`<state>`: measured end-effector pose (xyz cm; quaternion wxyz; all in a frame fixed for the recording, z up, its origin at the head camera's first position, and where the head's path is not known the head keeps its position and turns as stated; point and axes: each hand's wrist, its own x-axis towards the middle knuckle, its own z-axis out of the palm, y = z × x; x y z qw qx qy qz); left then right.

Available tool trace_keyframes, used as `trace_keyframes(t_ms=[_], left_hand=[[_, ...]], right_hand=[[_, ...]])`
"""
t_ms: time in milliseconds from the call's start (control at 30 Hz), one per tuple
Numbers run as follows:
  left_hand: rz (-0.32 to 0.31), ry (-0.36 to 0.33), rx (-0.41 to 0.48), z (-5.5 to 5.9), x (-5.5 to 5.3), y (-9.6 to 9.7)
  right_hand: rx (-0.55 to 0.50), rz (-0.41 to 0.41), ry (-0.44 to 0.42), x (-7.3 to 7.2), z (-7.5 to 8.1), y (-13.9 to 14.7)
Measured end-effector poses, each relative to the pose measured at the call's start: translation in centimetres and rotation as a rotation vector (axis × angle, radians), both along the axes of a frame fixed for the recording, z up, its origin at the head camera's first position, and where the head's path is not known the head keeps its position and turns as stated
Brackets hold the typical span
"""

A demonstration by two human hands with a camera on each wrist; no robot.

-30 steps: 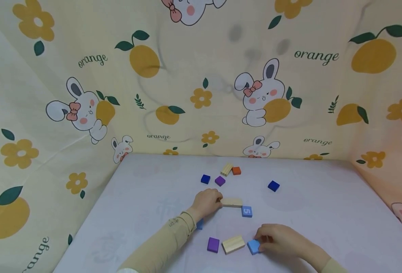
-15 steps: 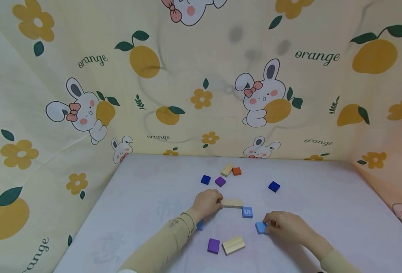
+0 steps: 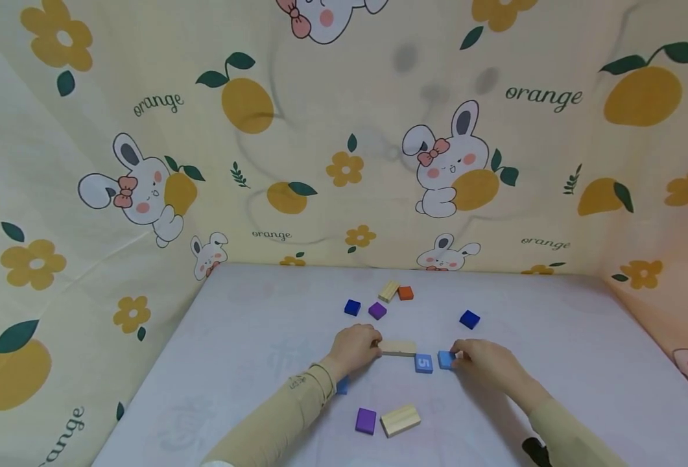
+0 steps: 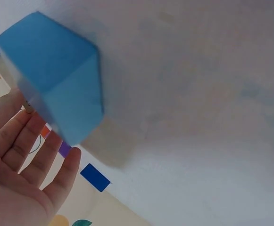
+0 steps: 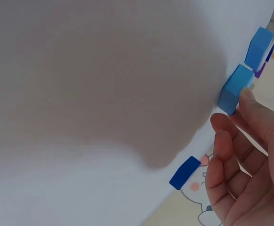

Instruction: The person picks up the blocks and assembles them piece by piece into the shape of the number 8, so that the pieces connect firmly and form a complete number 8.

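Note:
My left hand [image 3: 352, 347] pinches the left end of a long wooden block [image 3: 399, 349] lying on the white table. Just off the block's right end is a light blue square block [image 3: 423, 363] with a white 5 on top. To its right, my right hand [image 3: 489, 366] holds another light blue block [image 5: 235, 89] between thumb and fingertips, a narrow gap apart from the numbered one in the head view. A further light blue block [image 4: 56, 70] looms large beside my left fingers in the left wrist view; the left sleeve partly hides it in the head view.
Nearer the front lie a purple block [image 3: 365, 421] and a wooden block [image 3: 401, 420]. Farther back are dark blue [image 3: 352, 307], purple [image 3: 377, 311], wooden [image 3: 388, 291] and orange [image 3: 405, 293] blocks. Another dark blue block [image 3: 469, 319] sits behind my right hand. A printed cloth [image 3: 344, 207] hangs behind.
My right hand has carried the light blue block away from beside the front wooden block, right and then farther back, level with the numbered block. The left hand keeps its place.

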<state>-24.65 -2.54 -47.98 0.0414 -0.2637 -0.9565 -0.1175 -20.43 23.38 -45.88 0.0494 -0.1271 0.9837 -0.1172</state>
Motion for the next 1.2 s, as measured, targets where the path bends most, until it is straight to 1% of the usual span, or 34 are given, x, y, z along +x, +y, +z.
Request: trace_keyframes(t_ms=[167, 300, 467, 633, 800, 1033, 1200], left_hand=[[0.006, -0.016, -0.008, -0.2, 0.3, -0.2], [0.010, -0.017, -0.005, -0.2, 0.5, -0.3], [0.006, -0.006, 0.006, -0.2, 0.2, -0.3], [0.003, -0.017, 0.009, -0.1, 0.0, 0.0], [0.002, -0.017, 0.008, 0.0, 0.0, 0.0], [-0.003, 0.001, -0.004, 0.1, -0.1, -0.1], [-0.006, 0.001, -0.014, 0.1, 0.0, -0.2]], right_hand=[[0.001, -0.012, -0.032, -1.3, -0.4, -0.5], [-0.024, -0.040, -0.041, -2.3, -0.8, -1.2], [-0.061, -0.060, -0.030, -3.5, -1.0, -2.0], [-0.093, -0.066, -0.056, -4.4, -0.9, -2.7], [-0.121, -0.062, -0.080, -4.8, -0.9, -3.3], [-0.104, -0.057, -0.069, -4.9, -0.9, -3.9], [-0.082, -0.044, -0.055, -4.9, -0.9, -3.8]])
